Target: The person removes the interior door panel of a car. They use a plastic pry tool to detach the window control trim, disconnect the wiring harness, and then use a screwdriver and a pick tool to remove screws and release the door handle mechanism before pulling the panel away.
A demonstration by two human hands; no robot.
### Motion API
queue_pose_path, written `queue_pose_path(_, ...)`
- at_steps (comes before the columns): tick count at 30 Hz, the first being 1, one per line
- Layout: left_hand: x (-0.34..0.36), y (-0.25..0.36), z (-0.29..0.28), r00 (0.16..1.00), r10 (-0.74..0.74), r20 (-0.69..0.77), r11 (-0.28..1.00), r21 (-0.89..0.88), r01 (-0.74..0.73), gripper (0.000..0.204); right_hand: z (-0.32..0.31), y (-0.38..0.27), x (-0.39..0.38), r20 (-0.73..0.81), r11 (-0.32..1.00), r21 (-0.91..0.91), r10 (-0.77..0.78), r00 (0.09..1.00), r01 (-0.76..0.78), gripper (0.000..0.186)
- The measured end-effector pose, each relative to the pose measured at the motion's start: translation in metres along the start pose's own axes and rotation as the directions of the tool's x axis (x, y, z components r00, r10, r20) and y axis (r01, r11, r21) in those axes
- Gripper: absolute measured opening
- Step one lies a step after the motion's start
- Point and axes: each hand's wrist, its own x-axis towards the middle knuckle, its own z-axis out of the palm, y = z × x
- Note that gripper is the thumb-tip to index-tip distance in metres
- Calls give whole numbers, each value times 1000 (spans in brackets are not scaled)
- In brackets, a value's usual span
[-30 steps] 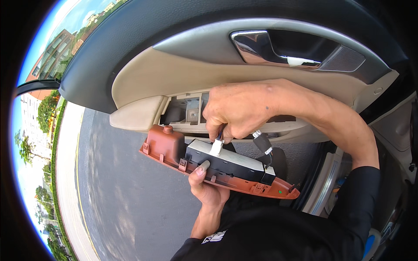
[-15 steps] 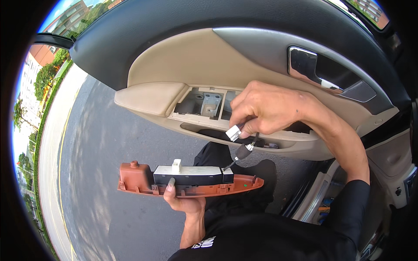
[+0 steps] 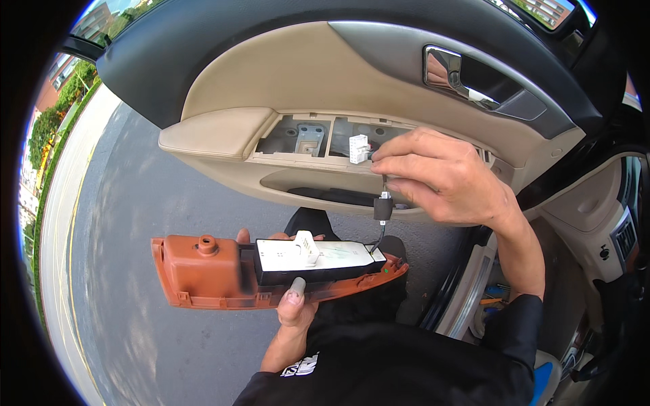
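My left hand (image 3: 292, 308) holds a reddish-brown switch panel (image 3: 203, 271) from below, its back side up, with a black and white switch module (image 3: 318, 258) set in it. My right hand (image 3: 443, 177) pinches a white plug (image 3: 358, 149) at the open cavity (image 3: 318, 139) in the beige armrest of the car door (image 3: 318, 74). A small black connector (image 3: 382, 208) on a thin wire hangs under that hand and runs down to the module.
The door's chrome inner handle (image 3: 467, 78) sits up right. Grey asphalt (image 3: 135, 196) lies below and left of the open door. The dashboard edge and a vent (image 3: 623, 237) are at the right. My dark sleeves fill the lower middle.
My left hand lowered the panel away from the door and levelled it. My right hand pulled the white plug off the module and lifted it to the armrest cavity.
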Motion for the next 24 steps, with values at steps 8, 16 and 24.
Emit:
queue_pose_path(8, 5, -6, -17, 985, 171, 0, 985, -5, -171, 123, 69, -49, -61, -104, 539, 551, 802, 588, -638, 34)
queue_pose_path(16, 13, -28, -37, 991, -90, 102, 994, -51, 96, 116, 132, -62, -72, 141, -76, 987, 826, 545, -140, 38)
queue_pose_path(24, 18, -34, -74, 744, -661, 100, 741, -70, 668, 88, 137, -60, -75, -24, 151, 964, 867, 497, -218, 31)
